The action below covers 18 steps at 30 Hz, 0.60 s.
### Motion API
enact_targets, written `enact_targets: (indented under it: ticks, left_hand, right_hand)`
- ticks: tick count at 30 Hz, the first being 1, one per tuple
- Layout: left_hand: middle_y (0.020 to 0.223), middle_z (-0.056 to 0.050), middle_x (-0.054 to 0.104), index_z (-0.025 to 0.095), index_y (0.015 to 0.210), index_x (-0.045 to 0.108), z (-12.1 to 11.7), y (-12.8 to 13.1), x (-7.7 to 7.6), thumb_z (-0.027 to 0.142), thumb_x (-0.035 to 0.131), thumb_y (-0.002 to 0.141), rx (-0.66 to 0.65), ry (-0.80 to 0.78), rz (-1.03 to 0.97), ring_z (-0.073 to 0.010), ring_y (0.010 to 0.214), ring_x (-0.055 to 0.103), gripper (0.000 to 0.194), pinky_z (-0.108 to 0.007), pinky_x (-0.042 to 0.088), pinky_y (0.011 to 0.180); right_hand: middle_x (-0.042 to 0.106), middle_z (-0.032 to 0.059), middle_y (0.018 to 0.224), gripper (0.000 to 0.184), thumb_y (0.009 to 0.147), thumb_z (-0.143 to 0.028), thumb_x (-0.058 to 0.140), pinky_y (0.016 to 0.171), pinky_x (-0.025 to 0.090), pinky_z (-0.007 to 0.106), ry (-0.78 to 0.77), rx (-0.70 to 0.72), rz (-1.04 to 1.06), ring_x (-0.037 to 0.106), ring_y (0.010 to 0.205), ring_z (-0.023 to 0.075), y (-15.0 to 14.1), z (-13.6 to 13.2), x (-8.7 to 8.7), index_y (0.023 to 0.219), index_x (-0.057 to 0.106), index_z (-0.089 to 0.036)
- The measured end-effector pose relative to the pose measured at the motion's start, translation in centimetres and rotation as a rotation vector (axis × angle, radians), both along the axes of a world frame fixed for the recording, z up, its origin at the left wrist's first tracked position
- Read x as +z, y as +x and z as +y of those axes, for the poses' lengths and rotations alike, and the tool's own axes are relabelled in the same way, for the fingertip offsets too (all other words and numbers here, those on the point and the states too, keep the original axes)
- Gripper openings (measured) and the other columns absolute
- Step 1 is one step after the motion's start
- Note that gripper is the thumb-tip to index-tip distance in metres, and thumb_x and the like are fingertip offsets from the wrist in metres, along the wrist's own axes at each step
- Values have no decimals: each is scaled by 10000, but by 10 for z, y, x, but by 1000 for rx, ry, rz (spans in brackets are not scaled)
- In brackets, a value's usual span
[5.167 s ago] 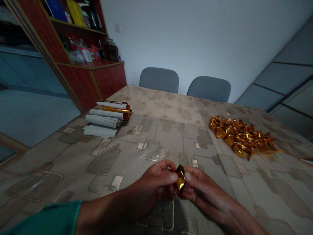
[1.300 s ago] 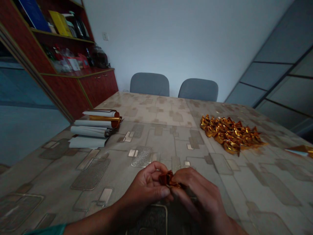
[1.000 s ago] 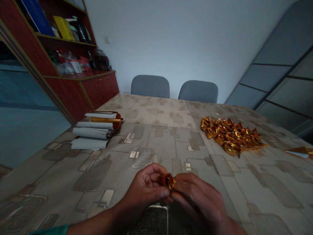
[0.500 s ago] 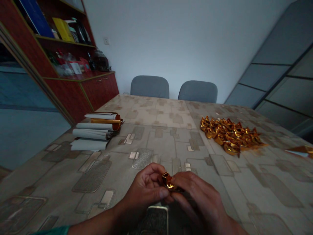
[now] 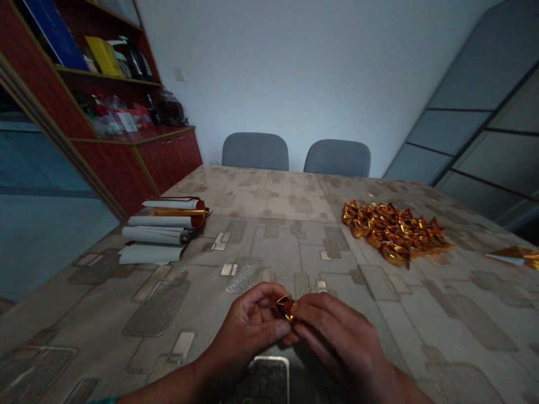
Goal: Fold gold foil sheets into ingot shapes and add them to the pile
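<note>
Head view: the left hand (image 5: 248, 331) and right hand (image 5: 337, 331) meet above the patterned grey-beige desk (image 5: 269, 235), fingertips pressed together, pinching a small crumpled gold foil piece (image 5: 286, 307). Its long axis seems to slant down toward the right hand, which lies closer over it. Well ahead, right of centre, sits a heap of folded gold foil nuggets (image 5: 391, 233).
</note>
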<state>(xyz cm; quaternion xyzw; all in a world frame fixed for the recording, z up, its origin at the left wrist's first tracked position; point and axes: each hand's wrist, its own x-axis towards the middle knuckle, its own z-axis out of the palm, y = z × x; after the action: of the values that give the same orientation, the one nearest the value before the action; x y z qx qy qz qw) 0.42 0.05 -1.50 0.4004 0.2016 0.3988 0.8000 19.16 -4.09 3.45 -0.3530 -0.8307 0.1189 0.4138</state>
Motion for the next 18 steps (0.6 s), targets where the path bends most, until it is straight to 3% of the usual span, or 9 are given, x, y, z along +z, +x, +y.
enact_targets:
  ticks: [7,12,15,18]
  left_hand:
    - [1010,-38,671,236,1036,782,-4,-4,14,235,830,762,206,258,281,-196,938,666,277,-266,537,817]
    - [903,-48,743,204,1085,754,-6,-3,12,296,816,780,80,74,239,-191,798,694,324,-300,554,762]
    - [898,-53,748,181,1045,760,-5,-2,11,275,849,738,91,45,211,-186,804,691,333,-284,548,746]
    - [765,-31,731,170,1014,760,-3,-1,11,272,874,701,75,-3,172,-148,668,663,349,-245,526,637]
  right_hand:
    - [719,112,1041,250,1025,-174,502,767,607,293,41,-24,-103,699,901,187,2,3,-1,1252,608,-171]
    - [718,104,1010,281,1010,-192,537,727,608,297,66,-40,-145,697,876,197,2,3,-5,1281,610,-184]
    - [713,99,1018,279,1014,-191,528,734,604,292,39,-38,-123,697,882,191,2,3,-5,1278,618,-204]
    - [705,101,1020,266,1014,-177,522,755,603,283,5,-17,-77,699,884,185,3,3,-2,1264,613,-193]
